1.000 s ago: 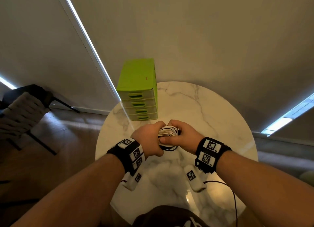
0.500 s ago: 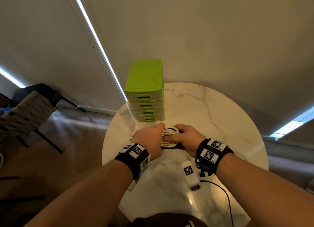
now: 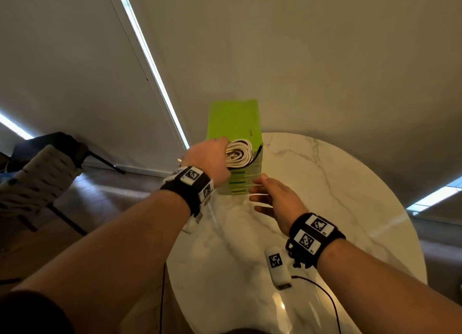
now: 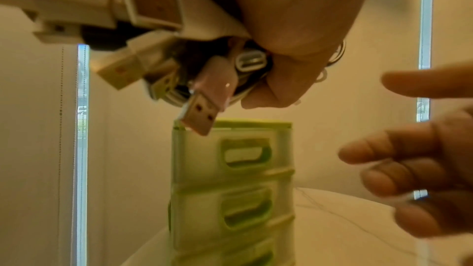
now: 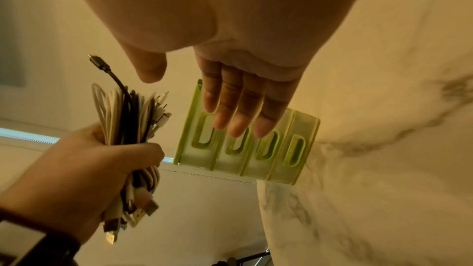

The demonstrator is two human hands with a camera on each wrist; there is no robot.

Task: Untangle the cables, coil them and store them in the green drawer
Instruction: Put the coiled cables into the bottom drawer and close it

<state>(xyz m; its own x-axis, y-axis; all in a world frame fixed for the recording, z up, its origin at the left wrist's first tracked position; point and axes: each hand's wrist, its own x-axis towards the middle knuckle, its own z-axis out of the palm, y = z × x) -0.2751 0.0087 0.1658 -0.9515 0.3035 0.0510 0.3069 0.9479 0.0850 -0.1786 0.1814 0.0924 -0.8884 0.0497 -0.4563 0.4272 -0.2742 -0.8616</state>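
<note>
My left hand (image 3: pixel 211 158) (image 5: pixel 84 167) grips a coiled bundle of white and black cables (image 3: pixel 238 153) (image 5: pixel 128 116) (image 4: pixel 179 52), raised in front of the top of the green drawer unit (image 3: pixel 235 123) (image 4: pixel 230 179) (image 5: pixel 245 145). USB plugs stick out of the fist at the bottom. The unit stands at the table's far left edge with all its drawers closed. My right hand (image 3: pixel 268 196) (image 5: pixel 235 108) (image 4: pixel 409 159) is open, fingers straight, close in front of the drawer fronts and not touching them.
The round white marble table (image 3: pixel 325 208) carries the drawer unit; its left edge drops to a wooden floor. A chair (image 3: pixel 42 166) stands at the left. A white tagged device (image 3: pixel 277 266) with a thin black wire hangs under my right wrist.
My right hand has let go of the bundle and opened towards the drawers. My left hand alone has lifted the bundle up and forward to the drawer unit.
</note>
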